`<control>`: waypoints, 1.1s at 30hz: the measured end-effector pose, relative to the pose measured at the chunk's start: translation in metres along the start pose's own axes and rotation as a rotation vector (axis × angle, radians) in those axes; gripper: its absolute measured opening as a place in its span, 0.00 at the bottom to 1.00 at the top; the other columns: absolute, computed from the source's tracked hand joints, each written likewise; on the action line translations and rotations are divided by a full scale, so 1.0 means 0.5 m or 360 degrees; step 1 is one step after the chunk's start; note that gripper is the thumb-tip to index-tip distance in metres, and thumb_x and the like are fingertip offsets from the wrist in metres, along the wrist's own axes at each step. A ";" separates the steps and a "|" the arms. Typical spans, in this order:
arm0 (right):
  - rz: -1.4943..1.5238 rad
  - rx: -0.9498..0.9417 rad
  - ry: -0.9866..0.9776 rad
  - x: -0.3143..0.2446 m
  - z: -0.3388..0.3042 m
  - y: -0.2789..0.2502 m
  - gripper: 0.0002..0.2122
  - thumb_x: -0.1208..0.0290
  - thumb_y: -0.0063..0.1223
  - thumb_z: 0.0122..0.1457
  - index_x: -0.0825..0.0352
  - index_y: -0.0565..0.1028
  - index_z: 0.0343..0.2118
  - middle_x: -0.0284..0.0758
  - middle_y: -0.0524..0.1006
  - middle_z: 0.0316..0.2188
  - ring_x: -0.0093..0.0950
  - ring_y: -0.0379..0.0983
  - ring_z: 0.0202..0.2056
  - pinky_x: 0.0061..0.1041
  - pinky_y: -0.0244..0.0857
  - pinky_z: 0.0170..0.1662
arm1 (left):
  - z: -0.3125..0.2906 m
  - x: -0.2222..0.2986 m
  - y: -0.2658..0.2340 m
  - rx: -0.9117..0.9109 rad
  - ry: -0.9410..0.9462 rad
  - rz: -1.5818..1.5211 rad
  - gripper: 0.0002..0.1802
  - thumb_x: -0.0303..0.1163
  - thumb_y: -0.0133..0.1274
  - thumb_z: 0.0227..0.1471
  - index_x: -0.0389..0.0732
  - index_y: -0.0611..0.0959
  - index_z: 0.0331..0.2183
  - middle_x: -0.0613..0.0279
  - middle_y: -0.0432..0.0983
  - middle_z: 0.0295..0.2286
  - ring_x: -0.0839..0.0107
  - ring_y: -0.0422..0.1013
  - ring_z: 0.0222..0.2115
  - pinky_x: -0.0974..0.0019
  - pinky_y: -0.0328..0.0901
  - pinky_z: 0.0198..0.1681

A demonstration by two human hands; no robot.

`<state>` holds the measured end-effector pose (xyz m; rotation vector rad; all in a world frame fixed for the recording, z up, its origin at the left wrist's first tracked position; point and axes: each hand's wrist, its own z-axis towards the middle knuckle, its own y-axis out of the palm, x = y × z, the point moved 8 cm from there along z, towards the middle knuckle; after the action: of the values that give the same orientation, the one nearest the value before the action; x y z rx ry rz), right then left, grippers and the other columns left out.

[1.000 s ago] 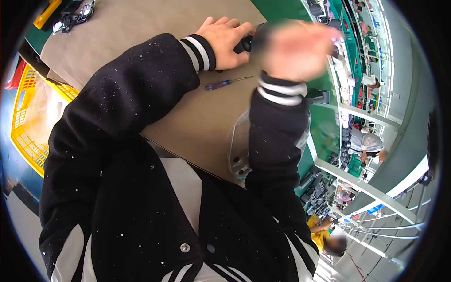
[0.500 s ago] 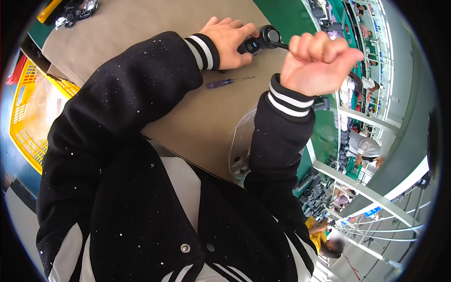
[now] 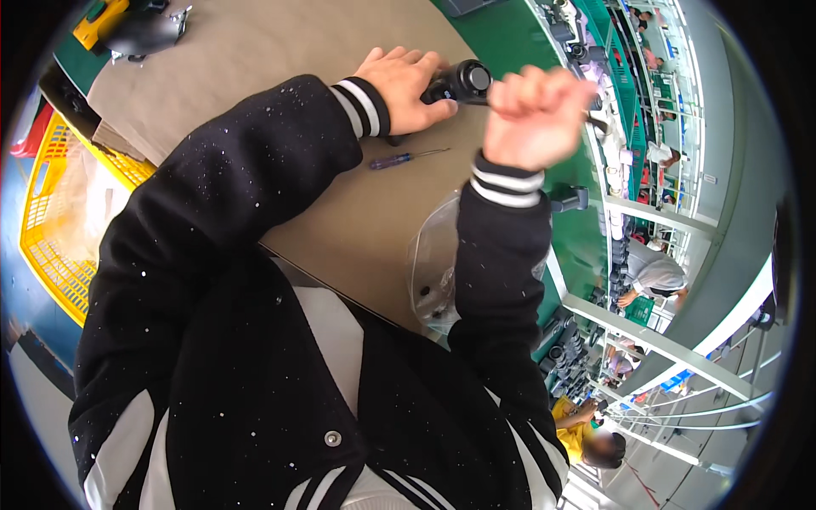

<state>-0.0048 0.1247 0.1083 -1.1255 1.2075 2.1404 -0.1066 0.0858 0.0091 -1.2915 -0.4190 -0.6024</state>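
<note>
My left hand [image 3: 398, 89] lies over the near end of a black handheld device [image 3: 469, 80] on the brown work mat, thumb and fingers around its body. The device has a round end and a small display, now mostly in shadow. Beside it, my right hand [image 3: 535, 119] is raised in a closed fist, blurred by motion. A thin black rod leads from the device into that fist; most of it is hidden by the fingers. A small screwdriver [image 3: 393, 161] with a purple translucent handle lies on the mat below my left hand.
A clear plastic bag [image 3: 435, 268] with small dark parts lies by my right forearm. A yellow basket [image 3: 55, 234] stands at left. At the far left are a yellow-and-black tool [image 3: 100, 24] and a dark bundle [image 3: 149, 32]. Shelves and people are to the right.
My right fist has moved left, closer to the device, and is now blurred. The device's round end has tipped and shifted slightly left. My left hand stays on it.
</note>
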 end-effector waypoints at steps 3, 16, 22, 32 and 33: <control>-0.0236 0.0036 -0.0282 -0.153 -0.033 0.030 0.26 0.43 0.36 0.64 0.58 0.59 0.16 0.23 0.50 0.10 0.18 0.39 0.13 0.20 0.34 0.18 | -0.003 -0.017 -0.002 0.0092 -0.0096 0.0178 0.25 0.45 0.51 0.49 0.47 0.71 0.49 0.61 0.74 0.41 0.61 0.67 0.41 0.61 0.56 0.48; -0.0656 0.1215 -0.0487 -0.308 -0.486 -0.217 0.24 0.51 0.36 0.67 0.57 0.55 0.15 0.22 0.49 0.10 0.15 0.39 0.13 0.19 0.35 0.17 | 0.000 -0.038 0.008 -0.0003 -0.0275 -0.1101 0.21 0.31 0.47 0.52 0.38 0.70 0.49 0.54 0.75 0.38 0.63 0.72 0.31 0.62 0.66 0.37; -0.0572 0.1706 -0.0643 -0.313 -0.585 -0.276 0.24 0.54 0.36 0.67 0.57 0.56 0.14 0.23 0.50 0.09 0.15 0.40 0.12 0.18 0.37 0.15 | 0.017 -0.038 0.012 0.0019 -0.0229 -0.1772 0.21 0.24 0.44 0.52 0.38 0.68 0.50 0.54 0.73 0.39 0.68 0.71 0.30 0.68 0.67 0.36; -0.0323 0.1737 -0.0609 -0.310 -0.596 -0.290 0.23 0.56 0.36 0.67 0.58 0.56 0.14 0.24 0.51 0.09 0.15 0.40 0.12 0.18 0.36 0.14 | 0.063 0.041 0.033 -0.0032 -0.0316 -0.2083 0.23 0.21 0.42 0.52 0.41 0.65 0.52 0.53 0.71 0.41 0.65 0.71 0.29 0.67 0.69 0.30; -0.0305 0.1738 -0.0601 -0.308 -0.595 -0.292 0.23 0.56 0.36 0.67 0.58 0.56 0.14 0.24 0.51 0.09 0.15 0.40 0.12 0.18 0.36 0.14 | 0.067 0.045 0.039 -0.0057 -0.0367 -0.2155 0.24 0.21 0.42 0.52 0.41 0.64 0.52 0.53 0.70 0.42 0.65 0.71 0.29 0.67 0.69 0.29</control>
<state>0.3152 -0.0489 0.0757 -0.3054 1.6319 1.1233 -0.0752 0.1175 0.0156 -0.9676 -1.5119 -1.5743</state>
